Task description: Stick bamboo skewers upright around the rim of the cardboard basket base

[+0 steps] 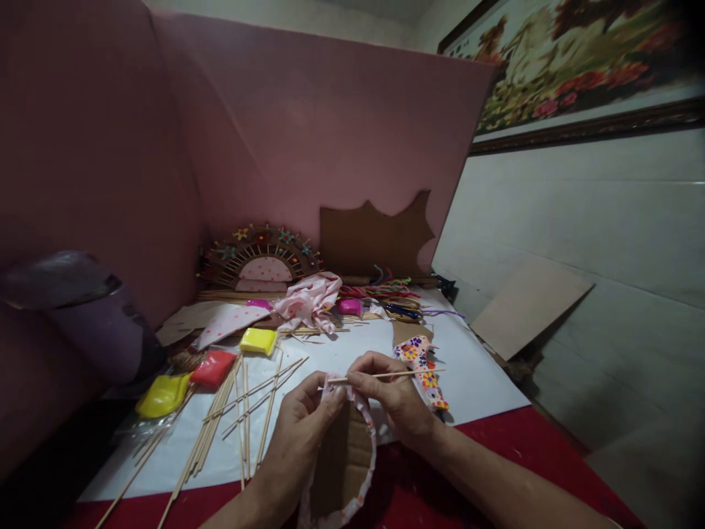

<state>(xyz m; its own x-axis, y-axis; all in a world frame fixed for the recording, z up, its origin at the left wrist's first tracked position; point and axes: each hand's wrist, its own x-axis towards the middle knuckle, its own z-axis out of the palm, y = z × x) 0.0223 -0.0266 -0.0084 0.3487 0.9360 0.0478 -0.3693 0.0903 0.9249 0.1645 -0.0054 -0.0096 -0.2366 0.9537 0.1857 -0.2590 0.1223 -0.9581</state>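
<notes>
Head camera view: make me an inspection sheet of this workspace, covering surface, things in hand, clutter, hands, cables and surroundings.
Surface: white sheet over a red covering.
Things in hand: cardboard piece with a fabric-wrapped edge; thin stick at its upper end.
Clutter: loose sticks, yellow packet, red packet, crumpled pink cloth, floral piece.
Hands: left hand grips the cardboard piece; right hand pinches the stick.
Cables: nothing seen.
Surroundings: pink partition behind; framed picture on the wall, upper right.
</notes>
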